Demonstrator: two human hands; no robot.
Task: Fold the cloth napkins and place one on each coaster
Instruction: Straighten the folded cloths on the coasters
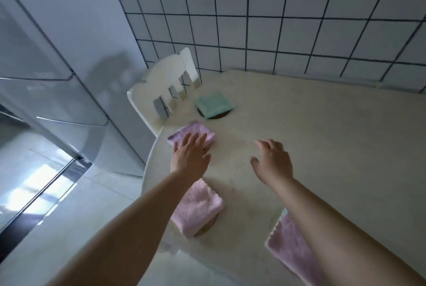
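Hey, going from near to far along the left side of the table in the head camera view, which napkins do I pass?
Pink napkin on a coaster → lilac napkin under the left hand → green napkin on a coaster.

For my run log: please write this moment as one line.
left hand: flat on lilac napkin | right hand: open, holds nothing | green napkin: on coaster
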